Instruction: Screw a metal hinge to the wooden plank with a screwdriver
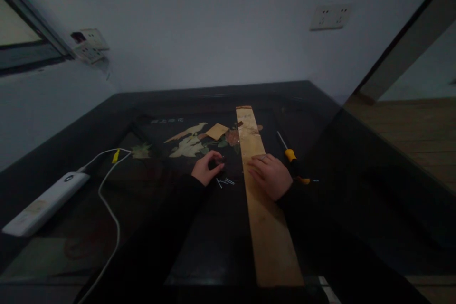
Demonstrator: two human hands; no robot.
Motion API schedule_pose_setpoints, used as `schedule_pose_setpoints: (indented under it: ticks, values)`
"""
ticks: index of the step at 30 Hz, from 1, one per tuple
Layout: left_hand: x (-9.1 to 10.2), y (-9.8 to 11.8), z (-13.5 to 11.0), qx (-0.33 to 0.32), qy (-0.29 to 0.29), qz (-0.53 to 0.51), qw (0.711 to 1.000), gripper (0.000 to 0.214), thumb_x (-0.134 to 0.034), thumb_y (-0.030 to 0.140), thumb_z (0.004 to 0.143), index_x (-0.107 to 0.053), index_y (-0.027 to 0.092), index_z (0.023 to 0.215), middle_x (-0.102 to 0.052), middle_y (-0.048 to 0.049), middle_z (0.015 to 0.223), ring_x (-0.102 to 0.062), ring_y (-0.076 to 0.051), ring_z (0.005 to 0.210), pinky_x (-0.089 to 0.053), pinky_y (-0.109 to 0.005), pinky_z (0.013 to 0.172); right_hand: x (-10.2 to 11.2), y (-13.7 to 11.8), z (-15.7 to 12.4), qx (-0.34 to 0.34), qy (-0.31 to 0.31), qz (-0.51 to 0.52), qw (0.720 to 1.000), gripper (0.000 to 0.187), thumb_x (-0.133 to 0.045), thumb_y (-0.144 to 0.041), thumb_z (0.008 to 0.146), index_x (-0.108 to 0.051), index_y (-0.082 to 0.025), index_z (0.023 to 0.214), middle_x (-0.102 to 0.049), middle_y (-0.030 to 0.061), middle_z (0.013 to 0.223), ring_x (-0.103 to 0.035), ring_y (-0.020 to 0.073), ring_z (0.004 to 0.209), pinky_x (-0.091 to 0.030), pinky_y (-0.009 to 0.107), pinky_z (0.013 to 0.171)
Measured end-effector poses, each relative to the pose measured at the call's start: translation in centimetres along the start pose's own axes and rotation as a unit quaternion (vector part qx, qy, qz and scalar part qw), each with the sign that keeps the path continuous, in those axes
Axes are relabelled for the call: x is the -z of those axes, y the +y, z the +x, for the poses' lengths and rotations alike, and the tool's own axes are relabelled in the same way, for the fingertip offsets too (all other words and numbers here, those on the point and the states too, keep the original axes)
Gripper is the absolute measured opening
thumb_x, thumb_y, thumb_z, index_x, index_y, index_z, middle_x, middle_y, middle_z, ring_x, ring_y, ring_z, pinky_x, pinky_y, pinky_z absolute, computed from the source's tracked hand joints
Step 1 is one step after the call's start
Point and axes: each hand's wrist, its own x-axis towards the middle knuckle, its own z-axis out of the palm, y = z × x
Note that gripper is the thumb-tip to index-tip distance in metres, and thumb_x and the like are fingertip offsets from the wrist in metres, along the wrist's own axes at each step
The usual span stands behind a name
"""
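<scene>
A long pale wooden plank (pixel 268 228) lies lengthwise on the dark table (pixel 320 123). My right hand (pixel 270 174) rests flat on the plank, fingers stretched toward its left edge. My left hand (pixel 207 166) is closed around a small dark object (pixel 220 160) I cannot identify, just left of the plank. Several small nails (pixel 224 182) lie on the table between my hands. A screwdriver (pixel 291 157) with a yellow and black handle lies right of my right hand.
A white power bank (pixel 42 204) with a white cable (pixel 107 190) sits at the table's left. A small tan square piece (pixel 216 131) lies on the table's inlaid picture. Wall sockets (pixel 329 16) are on the back wall; a wooden floor shows at right.
</scene>
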Motion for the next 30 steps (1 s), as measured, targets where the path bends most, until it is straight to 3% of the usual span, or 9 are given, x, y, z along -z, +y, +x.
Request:
schedule_pose_setpoints:
  ticks: [2,5,8,10,19,26,30]
  values:
    - [-0.2,-0.1,0.1,0.009,0.019,-0.009,1.0,0.015,-0.06,0.025,0.076,-0.055,0.019,0.089,-0.063,-0.0002,0.08,-0.062,-0.017,0.08,-0.046,-0.031,0.079,0.1,-1.0,0.3,0.029,-0.008,0.024,0.999,0.02,-0.05,-0.024,0.09,-0.067,-0.019,0.101,-0.067,0.0058,0.104,-0.057,0.02,0.102,-0.041,0.032,0.089]
    - [-0.3,-0.4,0.3,0.017,0.046,-0.013,0.999,0.014,-0.061,0.026,0.076,-0.056,0.019,0.086,-0.063,-0.0003,0.079,-0.061,-0.017,0.078,-0.047,-0.03,0.077,0.1,-3.2,1.1,0.069,-0.08,0.013,0.994,0.015,-0.055,-0.024,0.088,-0.066,-0.018,0.096,-0.067,0.0056,0.097,-0.059,0.0207,0.097,-0.041,0.032,0.086]
    - [-0.4,-0.5,0.4,0.024,0.066,-0.012,0.997,0.013,-0.061,0.025,0.075,-0.058,0.019,0.086,-0.063,-0.0004,0.079,-0.06,-0.016,0.077,-0.048,-0.03,0.076,-0.4,-4.9,2.0,0.092,-0.155,-0.024,0.983,0.015,-0.059,-0.023,0.084,-0.063,-0.017,0.098,-0.065,0.0081,0.099,-0.06,0.0227,0.098,-0.042,0.031,0.081]
    - [-0.3,-0.4,0.5,0.028,0.073,-0.017,0.997,0.012,-0.062,0.023,0.075,-0.059,0.019,0.086,-0.064,-0.0006,0.08,-0.06,-0.016,0.077,-0.049,-0.03,0.076,-0.9,-5.4,2.7,0.084,-0.171,-0.045,0.981,0.019,-0.058,-0.019,0.083,-0.06,-0.016,0.102,-0.065,0.0098,0.101,-0.062,0.0231,0.096,-0.043,0.03,0.077]
    - [-0.5,-0.3,0.6,0.035,0.081,-0.032,0.996,0.011,-0.062,0.019,0.074,-0.06,0.018,0.085,-0.063,0.0008,0.075,-0.06,-0.014,0.073,-0.049,-0.028,0.073,-2.6,-6.1,3.5,0.079,-0.157,-0.035,0.984,0.021,-0.046,-0.011,0.086,-0.059,-0.018,0.101,-0.065,0.0091,0.097,-0.064,0.0218,0.089,-0.043,0.029,0.07]
    - [-0.5,0.0,0.6,0.033,0.077,-0.053,0.995,0.01,-0.063,0.019,0.073,-0.06,0.018,0.083,-0.062,0.0014,0.074,-0.059,-0.014,0.073,-0.048,-0.027,0.074,-2.5,-6.4,3.7,0.076,-0.136,0.013,0.988,0.014,-0.059,-0.018,0.082,-0.059,-0.018,0.096,-0.064,0.0053,0.096,-0.061,0.0164,0.086,-0.04,0.026,0.071]
    - [-0.5,0.1,0.6,0.041,0.078,-0.061,0.994,0.01,-0.063,0.019,0.073,-0.06,0.018,0.082,-0.062,0.0016,0.072,-0.058,-0.013,0.071,-0.047,-0.027,0.073,-2.5,-6.6,3.6,0.108,-0.121,0.046,0.986,0.016,-0.066,-0.028,0.079,-0.06,-0.017,0.09,-0.062,0.0057,0.095,-0.059,0.0179,0.09,-0.041,0.028,0.074]
